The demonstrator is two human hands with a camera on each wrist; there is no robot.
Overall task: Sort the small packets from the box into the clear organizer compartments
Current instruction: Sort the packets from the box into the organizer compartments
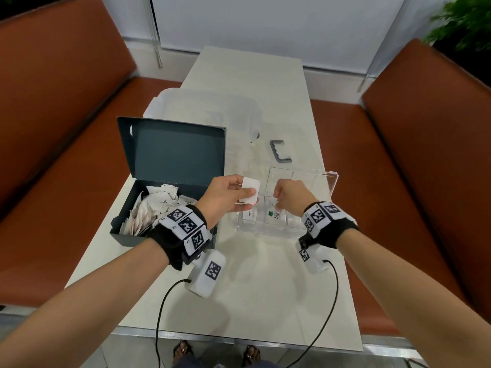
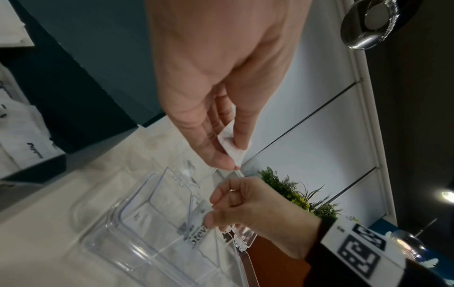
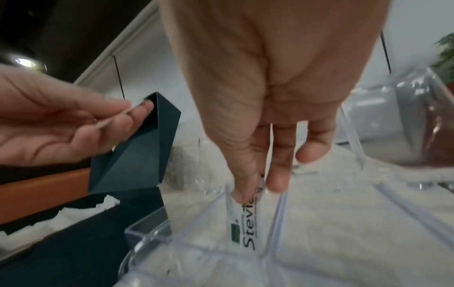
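Note:
My left hand point(image 1: 233, 193) pinches a plain white packet point(image 1: 250, 189) between thumb and fingers, held above the left edge of the clear organizer point(image 1: 308, 231). The same white packet point(image 2: 232, 148) shows at my fingertips in the left wrist view. My right hand point(image 1: 285, 199) pinches a Stevia packet point(image 3: 242, 226) by its top end, its lower end down inside a middle front compartment. A Pepper packet point(image 1: 250, 214) lies in the front left compartment. The dark open box point(image 1: 148, 236) of several white packets point(image 1: 151, 208) stands at the left.
A grey bracket point(image 1: 279, 152) lies on the table beyond the organizer. A clear plastic lid point(image 1: 202, 112) lies behind the box. Orange bench seats point(image 1: 425, 166) flank the narrow white table point(image 1: 252, 288). Cables trail from both wrists toward the near edge.

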